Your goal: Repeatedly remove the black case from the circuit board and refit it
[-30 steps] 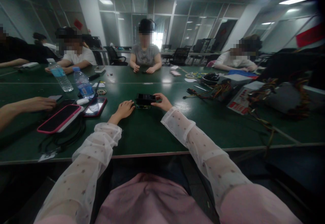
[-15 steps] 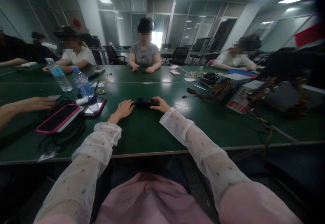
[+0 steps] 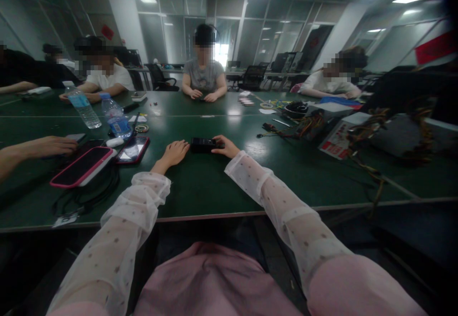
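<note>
A small black box-shaped device (image 3: 202, 145) rests on the green table (image 3: 207, 187) in front of me. My right hand (image 3: 226, 147) grips its right end, thumb on the near side and fingers on the far side. Just left of the device, my left hand (image 3: 175, 152) lies flat on the table with its fingers stretched out; its fingertips come close to the device's left end. What kind of device it is, I cannot make out.
To the left lie a pink-rimmed phone (image 3: 84, 167), a red-edged tablet (image 3: 132, 150), black cables (image 3: 89, 201) and two water bottles (image 3: 116, 118). A co-worker's hand (image 3: 53, 146) reaches in there. On the right stand metal power-supply boxes (image 3: 339, 137) with loose wires. Several people sit opposite.
My hands and the black device have stayed practically where they were. The person opposite has lowered a raised hand toward the table.
</note>
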`<action>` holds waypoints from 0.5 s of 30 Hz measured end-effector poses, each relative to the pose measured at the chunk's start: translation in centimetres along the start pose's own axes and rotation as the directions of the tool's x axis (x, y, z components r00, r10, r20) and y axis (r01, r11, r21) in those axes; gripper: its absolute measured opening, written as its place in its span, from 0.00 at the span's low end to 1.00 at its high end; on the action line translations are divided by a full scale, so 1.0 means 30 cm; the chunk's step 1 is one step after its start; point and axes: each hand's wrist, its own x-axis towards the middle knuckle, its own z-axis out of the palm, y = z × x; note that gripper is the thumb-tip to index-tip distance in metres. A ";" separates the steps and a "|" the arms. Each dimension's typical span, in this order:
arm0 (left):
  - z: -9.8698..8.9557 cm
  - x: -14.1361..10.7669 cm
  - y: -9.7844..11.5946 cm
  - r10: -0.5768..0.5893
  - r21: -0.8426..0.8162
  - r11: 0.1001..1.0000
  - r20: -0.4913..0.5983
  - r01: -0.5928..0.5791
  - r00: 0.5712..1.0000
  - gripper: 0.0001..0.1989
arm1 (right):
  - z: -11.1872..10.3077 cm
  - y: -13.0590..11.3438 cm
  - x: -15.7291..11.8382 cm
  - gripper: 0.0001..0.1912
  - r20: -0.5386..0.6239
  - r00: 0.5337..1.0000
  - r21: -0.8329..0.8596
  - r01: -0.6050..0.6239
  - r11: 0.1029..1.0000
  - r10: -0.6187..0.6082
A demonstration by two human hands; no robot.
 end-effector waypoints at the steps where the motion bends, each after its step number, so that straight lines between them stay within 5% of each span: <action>1: 0.003 0.003 -0.001 -0.005 0.001 1.000 -0.002 0.005 1.000 0.28 | 0.001 -0.001 0.000 0.30 -0.001 1.000 0.003 -0.003 1.000 0.003; 15: -0.001 0.017 -0.007 -0.024 -0.010 1.000 0.019 0.024 1.000 0.27 | -0.001 0.019 0.002 0.31 0.017 1.000 0.015 0.004 1.000 -0.004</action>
